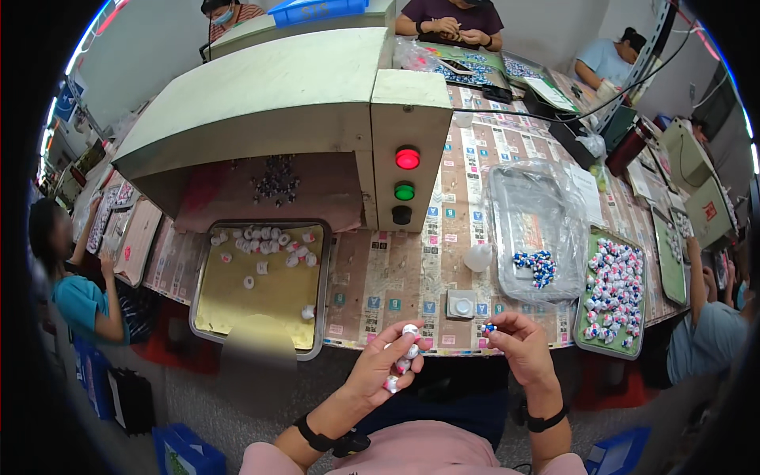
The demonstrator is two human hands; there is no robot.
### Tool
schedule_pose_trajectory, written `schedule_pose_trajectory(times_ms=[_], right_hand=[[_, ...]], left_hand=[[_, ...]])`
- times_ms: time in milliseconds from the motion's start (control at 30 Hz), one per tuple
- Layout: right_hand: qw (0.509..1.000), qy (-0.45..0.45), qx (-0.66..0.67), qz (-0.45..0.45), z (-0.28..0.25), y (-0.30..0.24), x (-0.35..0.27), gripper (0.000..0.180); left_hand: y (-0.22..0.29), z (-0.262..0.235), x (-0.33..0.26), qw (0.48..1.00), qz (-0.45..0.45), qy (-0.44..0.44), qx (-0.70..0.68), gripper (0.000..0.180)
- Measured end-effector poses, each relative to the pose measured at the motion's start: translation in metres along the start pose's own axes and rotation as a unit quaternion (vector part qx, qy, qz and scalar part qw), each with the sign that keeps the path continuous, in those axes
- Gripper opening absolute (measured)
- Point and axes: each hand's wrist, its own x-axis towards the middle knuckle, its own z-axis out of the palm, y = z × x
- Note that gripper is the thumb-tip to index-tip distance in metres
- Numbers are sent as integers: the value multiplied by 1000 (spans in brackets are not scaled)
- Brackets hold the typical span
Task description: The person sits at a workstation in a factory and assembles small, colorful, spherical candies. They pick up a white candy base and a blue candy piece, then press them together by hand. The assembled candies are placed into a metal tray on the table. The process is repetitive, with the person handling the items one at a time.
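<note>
My left hand (384, 368) is closed around several small white round caps (410, 331), held just in front of the table's near edge. My right hand (518, 344) pinches a small blue and white piece (489, 327) between thumb and fingers, a short way right of the left hand. Just beyond both hands a small square white dish (461, 304) sits on the table. A metal tray (261, 285) with a yellow liner and scattered white caps lies to the left.
A pale green machine (285, 95) with red, green and black buttons fills the far centre. A plastic-covered tray (534, 222) holds blue pieces; a green tray (613, 289) holds many assembled caps. Other people sit around the table on all sides.
</note>
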Motion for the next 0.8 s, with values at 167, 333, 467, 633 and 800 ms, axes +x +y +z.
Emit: schedule_pose_trajectory(times_ms=[167,333,467,633,800], right_hand=[[998,10,-53,-13,5,1,-1,20],[991,38,-126,-33,9,4,7,16],[969,52,-212,-117,18,4,15,12],[895,53,-387,-217,20,5,30,12],[832,45,-499,-239,26,7,42,14]], left_hand=[[0,4,0,1000,-5,1,-27,37],[-3,1,-1,999,-23,3,-31,34],[-8,-5,-4,998,-36,-14,-44,30],[-12,-14,-6,995,-60,-47,-65,32],[-13,-12,-11,994,-67,-39,-74,34]])
